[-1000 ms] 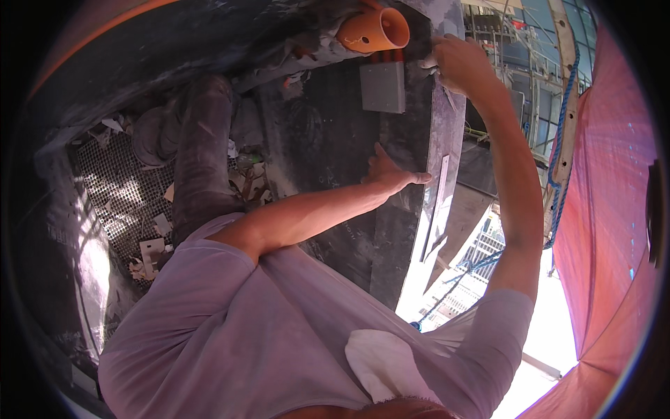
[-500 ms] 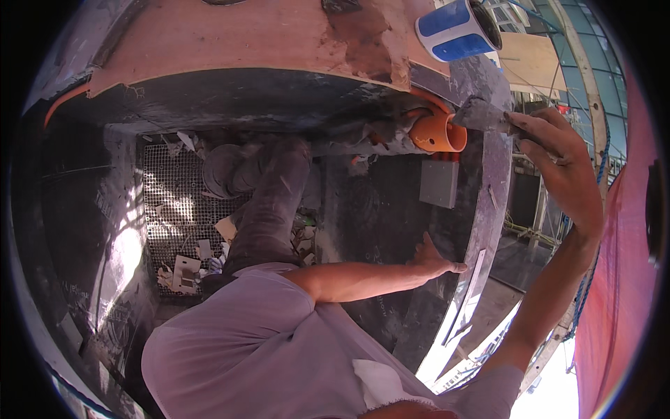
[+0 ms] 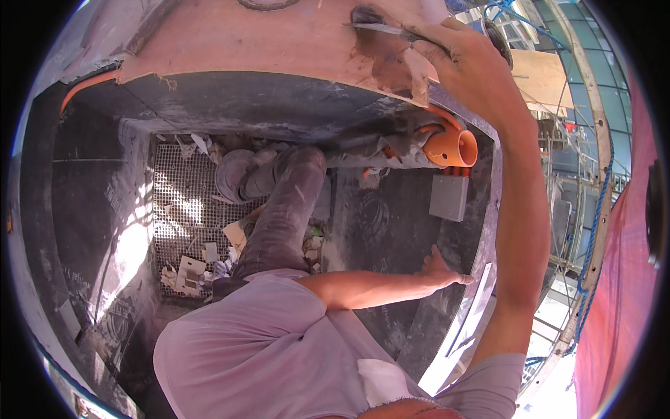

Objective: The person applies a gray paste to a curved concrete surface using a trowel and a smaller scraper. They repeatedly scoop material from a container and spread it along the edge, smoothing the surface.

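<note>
My right hand [image 3: 466, 64] is closed on a putty knife [image 3: 382, 28], its blade lying over a dark smeared patch on the pink board [image 3: 279, 49] at the top. Behind that hand a round can [image 3: 500, 43] is partly hidden. My left hand [image 3: 441, 269] has thumb and index finger spread, braced on the dark panel [image 3: 377, 286] by its pale right edge. An orange pipe [image 3: 440, 146] sticks out below the pink board, above a grey box [image 3: 448, 197].
My legs [image 3: 279, 209] rest inside the dark enclosure, over a mesh floor [image 3: 174, 174] strewn with scraps. To the right are scaffolding [image 3: 558, 133], a blue rope [image 3: 593, 237] and a pink sheet [image 3: 614, 307]. An orange conduit [image 3: 87, 80] runs at the upper left.
My right hand has moved the knife up and leftward from near the orange pipe onto the pink board. The view has tilted to show the board; my left hand stays on the panel.
</note>
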{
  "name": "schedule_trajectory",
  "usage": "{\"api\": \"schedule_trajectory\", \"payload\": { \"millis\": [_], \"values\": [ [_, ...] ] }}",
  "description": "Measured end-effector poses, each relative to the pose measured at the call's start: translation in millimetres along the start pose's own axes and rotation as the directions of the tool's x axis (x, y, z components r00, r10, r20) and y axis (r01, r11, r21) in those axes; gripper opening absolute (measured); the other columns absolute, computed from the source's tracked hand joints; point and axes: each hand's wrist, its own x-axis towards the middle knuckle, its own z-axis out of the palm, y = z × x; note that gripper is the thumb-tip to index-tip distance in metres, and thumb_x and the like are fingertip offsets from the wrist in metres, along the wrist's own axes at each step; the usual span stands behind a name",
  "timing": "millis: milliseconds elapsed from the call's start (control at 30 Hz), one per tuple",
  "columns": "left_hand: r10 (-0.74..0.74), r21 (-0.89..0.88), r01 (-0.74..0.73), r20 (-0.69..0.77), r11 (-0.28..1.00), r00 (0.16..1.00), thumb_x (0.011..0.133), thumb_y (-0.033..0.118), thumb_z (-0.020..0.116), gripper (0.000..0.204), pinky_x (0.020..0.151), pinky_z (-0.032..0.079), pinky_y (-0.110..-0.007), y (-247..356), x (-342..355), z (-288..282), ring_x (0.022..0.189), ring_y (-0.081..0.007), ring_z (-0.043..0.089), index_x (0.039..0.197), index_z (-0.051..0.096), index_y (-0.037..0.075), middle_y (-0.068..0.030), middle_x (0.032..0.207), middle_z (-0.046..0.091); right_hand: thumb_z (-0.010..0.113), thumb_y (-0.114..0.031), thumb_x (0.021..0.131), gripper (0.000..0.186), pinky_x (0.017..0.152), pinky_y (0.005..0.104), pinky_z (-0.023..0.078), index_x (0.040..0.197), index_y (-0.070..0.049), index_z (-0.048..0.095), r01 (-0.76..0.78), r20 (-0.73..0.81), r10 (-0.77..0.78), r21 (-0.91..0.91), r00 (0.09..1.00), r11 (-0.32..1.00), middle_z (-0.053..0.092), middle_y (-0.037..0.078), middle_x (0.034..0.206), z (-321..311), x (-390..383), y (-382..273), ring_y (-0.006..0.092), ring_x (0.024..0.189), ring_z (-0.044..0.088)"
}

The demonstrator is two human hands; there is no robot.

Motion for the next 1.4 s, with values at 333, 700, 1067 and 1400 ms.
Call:
{"api": "schedule_trajectory", "payload": {
  "millis": [333, 700, 1067, 1400],
  "values": [
    [0.038, -0.024, -0.039, -0.049, 0.999, 0.998, 0.062, 0.062, 0.109, 0.178, 0.137, 0.028, -0.063, -12.7, 24.8, 15.3, 0.169, -0.0513, 0.027, 0.179, -0.01, 0.0, -0.0385, 0.182, 0.018, 0.066, -0.021, 0.11, 0.035, 0.104, 0.0393, 0.06, 0.136, -0.004, 0.081, 0.038, 0.166, -0.038, 0.006, 0.985, 0.999, 0.082, 0.019, 0.129, -65.2, -54.2, 32.6, 0.0318, 0.111, 0.078],
    [0.031, -0.013, -0.032, -0.055, 0.999, 0.998, 0.06, 0.061, 0.11, 0.177, 0.136, 0.032, -0.06, -16.4, 26.4, 12.3, 0.169, -0.0469, 0.031, 0.18, -0.007, 0.002, -0.0353, 0.182, 0.021, 0.076, -0.007, 0.1, 0.045, 0.1, 0.0484, 0.053, 0.141, -0.027, 0.079, -0.184, 0.396, 0.312, -0.329, 0.864, 0.926, 0.073, 0.001, 0.13, -24.2, -284.5, 90.0, 0.0273, 0.124, 0.07],
    [0.007, 0.024, -0.006, -0.06, 1.0, 0.998, 0.061, 0.063, 0.108, 0.177, 0.137, 0.024, -0.064, -13.9, 31.3, 13.3, 0.17, -0.0488, 0.028, 0.181, -0.009, 0.005, -0.0341, 0.184, 0.017, 0.078, -0.003, 0.094, 0.054, 0.103, 0.0491, 0.053, 0.14, -0.03, 0.08, 0.013, 0.494, 0.285, -0.516, 0.821, 0.857, 0.072, -0.001, 0.13, 16.9, -285.1, 101.8, 0.0246, 0.124, 0.066],
    [0.029, 0.005, -0.028, -0.063, 1.0, 0.998, 0.062, 0.063, 0.108, 0.177, 0.137, 0.025, -0.063, -14.6, 30.4, 12.9, 0.169, -0.0487, 0.031, 0.181, -0.01, 0.006, -0.0335, 0.184, 0.02, 0.075, -0.003, 0.094, 0.052, 0.104, 0.0498, 0.056, 0.133, -0.035, 0.086, 0.111, 0.643, 0.381, -0.589, 0.665, 0.801, 0.071, 0.001, 0.122, 27.8, -247.9, 105.0, 0.0262, 0.122, 0.07]
  ]
}}
